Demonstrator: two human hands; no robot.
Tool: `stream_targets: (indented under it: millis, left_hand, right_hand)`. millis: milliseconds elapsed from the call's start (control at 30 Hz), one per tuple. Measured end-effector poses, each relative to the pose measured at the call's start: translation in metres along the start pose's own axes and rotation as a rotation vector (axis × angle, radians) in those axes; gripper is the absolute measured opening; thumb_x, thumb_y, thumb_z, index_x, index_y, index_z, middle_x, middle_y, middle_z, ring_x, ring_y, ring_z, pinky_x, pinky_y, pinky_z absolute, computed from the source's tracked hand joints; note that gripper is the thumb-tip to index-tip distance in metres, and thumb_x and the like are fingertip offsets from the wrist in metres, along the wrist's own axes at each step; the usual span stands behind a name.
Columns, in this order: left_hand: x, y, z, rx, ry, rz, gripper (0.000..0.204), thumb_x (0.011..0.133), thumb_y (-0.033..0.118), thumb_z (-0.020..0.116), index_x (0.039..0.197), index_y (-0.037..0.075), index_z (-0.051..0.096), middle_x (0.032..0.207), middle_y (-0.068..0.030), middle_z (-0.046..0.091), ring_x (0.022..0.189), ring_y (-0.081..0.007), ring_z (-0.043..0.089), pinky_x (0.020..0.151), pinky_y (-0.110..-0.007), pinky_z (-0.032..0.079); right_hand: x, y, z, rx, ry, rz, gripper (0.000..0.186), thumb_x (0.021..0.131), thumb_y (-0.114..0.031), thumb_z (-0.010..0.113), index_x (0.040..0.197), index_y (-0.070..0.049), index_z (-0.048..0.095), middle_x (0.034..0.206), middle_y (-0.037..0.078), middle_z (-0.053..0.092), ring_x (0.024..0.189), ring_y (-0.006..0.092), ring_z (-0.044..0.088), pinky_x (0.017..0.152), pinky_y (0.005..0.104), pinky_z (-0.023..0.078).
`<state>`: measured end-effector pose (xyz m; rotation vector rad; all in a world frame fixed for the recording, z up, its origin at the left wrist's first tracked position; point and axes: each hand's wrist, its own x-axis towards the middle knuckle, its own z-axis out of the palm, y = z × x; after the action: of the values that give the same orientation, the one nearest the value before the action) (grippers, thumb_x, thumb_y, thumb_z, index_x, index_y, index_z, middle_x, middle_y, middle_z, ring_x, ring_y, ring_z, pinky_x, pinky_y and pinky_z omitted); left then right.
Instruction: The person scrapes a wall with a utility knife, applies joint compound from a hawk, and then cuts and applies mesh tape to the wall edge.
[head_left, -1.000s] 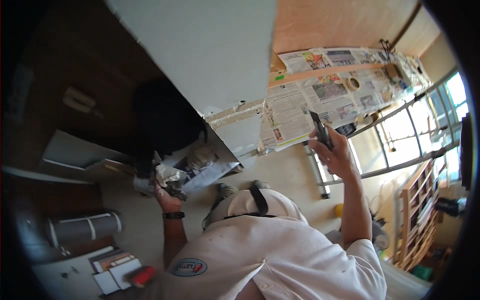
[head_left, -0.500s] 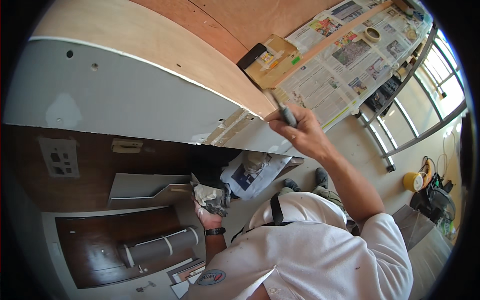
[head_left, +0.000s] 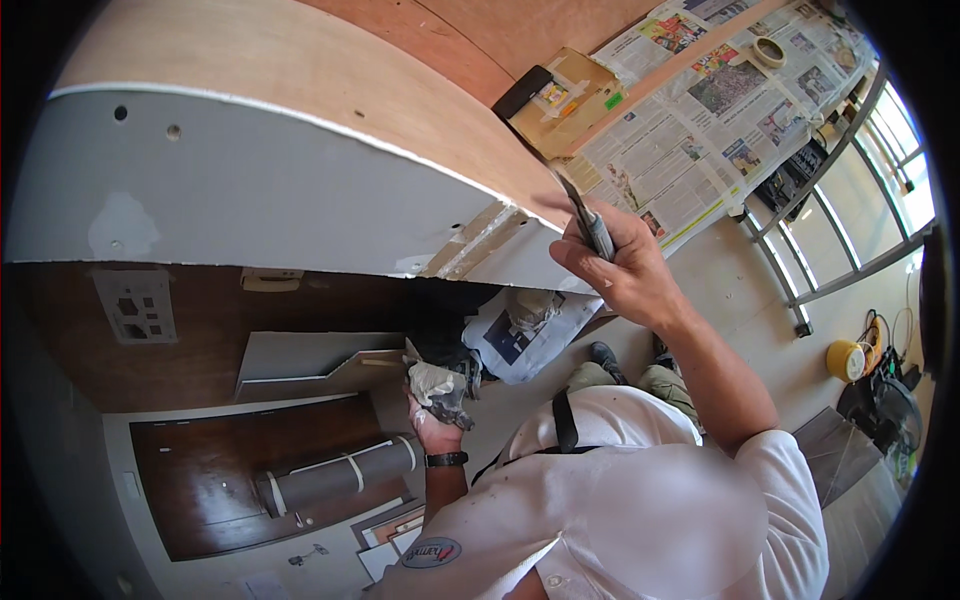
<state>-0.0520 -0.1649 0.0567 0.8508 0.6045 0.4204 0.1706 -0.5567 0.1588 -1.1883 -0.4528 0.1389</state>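
Observation:
My right hand (head_left: 625, 265) is closed round the grey handle of a putty knife (head_left: 597, 235), its dark blade pointing up and away from me. It is beside the white edge of a grey-painted panel (head_left: 300, 190), near its right end. Two tan strips with white smears (head_left: 475, 240) cross the panel there; whether the blade touches the panel I cannot tell. Lower and to the left, my left hand (head_left: 435, 430) holds a lump of off-white filler (head_left: 435, 382) in crumpled grey wrapping, palm up. Its fingers are mostly hidden under the lump.
A pale wooden surface (head_left: 260, 75) runs behind the panel edge. Newspaper (head_left: 650, 150) covers the far right, with a tape roll (head_left: 768, 53) and a cardboard piece (head_left: 570, 100). Metal framing (head_left: 810, 240) stands right, a yellow drum (head_left: 845, 360) below. A rolled sheet (head_left: 340, 475) lies lower left.
The view has shifted slightly. My right hand has drawn a little back from the panel edge, with the putty knife more upright. The left hand keeps holding the lump.

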Motion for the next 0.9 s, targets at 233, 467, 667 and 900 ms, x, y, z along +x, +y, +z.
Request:
stream_targets:
  millis: [233,467,667,900]
  left_hand:
    - [0.031,-0.006,0.02,-0.037,0.055,-0.11,0.042,0.104,0.048,0.045,0.124,0.016,0.063,0.116,-0.0034,0.067,0.108,-0.0248,0.063,0.1,-0.045,0.049]
    - [0.101,0.012,0.029,0.043,-0.084,-0.154,0.046,0.103,0.05,0.049,0.127,0.013,0.062,0.117,-0.0055,0.068,0.105,-0.0255,0.065,0.093,-0.045,0.054]
    - [0.157,0.043,-0.01,0.11,-0.281,-0.218,0.046,0.101,0.048,0.053,0.128,0.012,0.063,0.124,-0.0064,0.066,0.113,-0.0253,0.063,0.096,-0.042,0.053]
    - [0.201,0.073,-0.08,0.082,-0.372,-0.409,0.051,0.1,0.051,0.053,0.132,0.013,0.062,0.127,-0.0053,0.066,0.114,-0.0261,0.063,0.097,-0.043,0.053]
  right_hand:
    - [-0.009,0.008,0.051,-0.187,0.042,-0.151,0.087,0.089,0.0,0.062,0.161,-0.014,0.015,0.082,0.011,0.058,0.077,0.0283,0.061,0.081,0.0352,0.05]
    - [-0.013,0.023,0.122,-0.437,0.29,-0.134,0.099,0.093,-0.002,0.061,0.16,-0.012,-0.013,0.08,0.015,0.06,0.073,0.0279,0.058,0.08,0.0383,0.049]
    - [-0.031,0.027,0.183,-0.359,0.45,-0.089,0.082,0.091,-0.001,0.063,0.159,-0.011,0.018,0.076,0.01,0.058,0.069,0.0204,0.057,0.072,0.0326,0.048]
    - [-0.069,0.045,0.252,-0.328,0.577,-0.019,0.049,0.094,-0.007,0.065,0.142,-0.008,0.051,0.076,-0.001,0.053,0.069,0.0064,0.048,0.066,0.0246,0.042]
